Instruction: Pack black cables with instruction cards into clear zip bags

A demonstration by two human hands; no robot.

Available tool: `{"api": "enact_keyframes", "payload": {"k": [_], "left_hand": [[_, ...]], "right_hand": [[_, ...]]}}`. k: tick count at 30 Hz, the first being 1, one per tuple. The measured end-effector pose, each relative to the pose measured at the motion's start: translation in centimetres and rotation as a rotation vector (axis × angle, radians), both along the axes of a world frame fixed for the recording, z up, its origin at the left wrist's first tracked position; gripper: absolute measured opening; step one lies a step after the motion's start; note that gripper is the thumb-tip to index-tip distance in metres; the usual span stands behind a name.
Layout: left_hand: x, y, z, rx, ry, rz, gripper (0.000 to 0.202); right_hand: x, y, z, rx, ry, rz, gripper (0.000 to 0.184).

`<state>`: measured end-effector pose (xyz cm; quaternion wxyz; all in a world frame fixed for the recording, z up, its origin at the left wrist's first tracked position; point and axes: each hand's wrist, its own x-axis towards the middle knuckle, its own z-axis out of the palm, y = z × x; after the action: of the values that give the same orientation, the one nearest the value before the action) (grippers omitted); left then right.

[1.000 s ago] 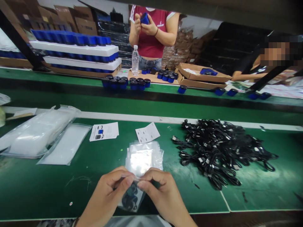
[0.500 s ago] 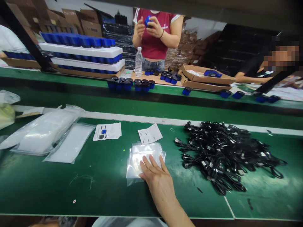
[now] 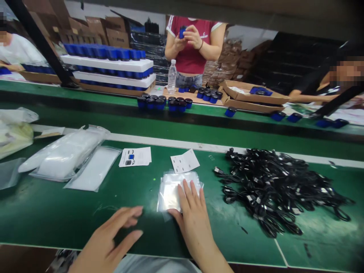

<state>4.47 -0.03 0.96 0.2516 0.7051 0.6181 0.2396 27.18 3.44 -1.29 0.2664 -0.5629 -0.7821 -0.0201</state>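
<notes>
My right hand (image 3: 193, 212) lies with fingers spread on a small stack of clear plastic bags (image 3: 170, 191). To its left, my left hand (image 3: 113, 235) hovers over the green table (image 3: 133, 197), thumb and fingers apart, with nothing between them. Just behind the bags is a folded white leaflet (image 3: 185, 161). A stack of printed cards (image 3: 135, 156) sits further left. On the right spreads a large heap of black USB cables (image 3: 273, 185), some bundled.
Packs of white bags (image 3: 92, 168) lie at the left. Behind runs a green ledge with blue jars with black lids (image 3: 152, 102) and cardboard trays (image 3: 253, 99). Across from me a person in a red shirt (image 3: 196, 53) holds a blue jar; other people sit at both sides.
My left hand has come into view from below and reaches toward the bags. My right hand stays on the stack. The whole view has shifted slightly.
</notes>
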Motion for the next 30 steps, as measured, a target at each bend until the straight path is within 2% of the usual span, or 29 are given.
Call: {"api": "enact_keyframes", "payload": {"k": [2, 5, 7, 10, 14, 17, 20, 22, 23, 25, 27, 28, 30], "left_hand": [[2.3, 3.0, 0.0, 0.049, 0.082, -0.062, 0.041], [5.5, 6.0, -0.3, 0.158, 0.112, -0.099, 0.044], [6.8, 6.6, -0.6, 0.168, 0.11, -0.105, 0.037], [7.5, 6.5, -0.7, 0.155, 0.094, -0.115, 0.02], [7.1, 6.1, 0.1, 0.129, 0.03, -0.14, 0.016], [6.6, 5.8, 1.4, -0.082, -0.209, -0.129, 0.017], [6.2, 5.7, 2.9, -0.371, -0.474, -0.092, 0.022], [5.9, 5.7, 3.6, -0.43, -0.513, -0.091, 0.023], [5.8, 5.8, 3.8, -0.431, -0.522, -0.09, 0.024], [5.4, 6.0, 3.9, -0.417, -0.536, -0.087, 0.028], [5.2, 6.2, 3.7, -0.356, -0.493, -0.077, 0.026], [5.0, 6.3, 3.4, -0.258, -0.424, -0.043, 0.023], [5.1, 6.3, 3.0, 0.048, -0.202, 0.076, 0.024]], "right_hand": [[0.5, 0.1, -0.4, -0.035, -0.037, 0.006, 0.041], [0.7, 0.1, -1.1, -0.015, -0.011, 0.026, 0.029], [0.4, 0.2, -1.6, 0.036, 0.025, 0.009, 0.027], [-0.1, 0.3, -1.7, 0.075, 0.073, 0.015, 0.026], [0.4, 0.3, 0.0, -0.025, 0.251, 0.002, 0.03], [1.7, 0.3, 2.1, -0.147, 0.488, -0.106, 0.041], [2.8, 0.4, 3.9, -0.436, 0.753, -0.082, 0.023], [3.2, 0.6, 4.4, -0.595, 0.926, -0.084, 0.019], [3.3, 0.7, 4.5, -0.646, 1.004, -0.1, 0.024], [3.4, 0.9, 4.5, -0.757, 1.126, -0.074, 0.03], [3.3, 1.0, 4.2, -0.918, 1.195, 0.032, 0.022], [3.2, 1.1, 4.1, -0.967, 1.216, 0.069, 0.021], [2.7, 1.3, 3.7, -0.933, 1.245, 0.043, 0.027]]}}
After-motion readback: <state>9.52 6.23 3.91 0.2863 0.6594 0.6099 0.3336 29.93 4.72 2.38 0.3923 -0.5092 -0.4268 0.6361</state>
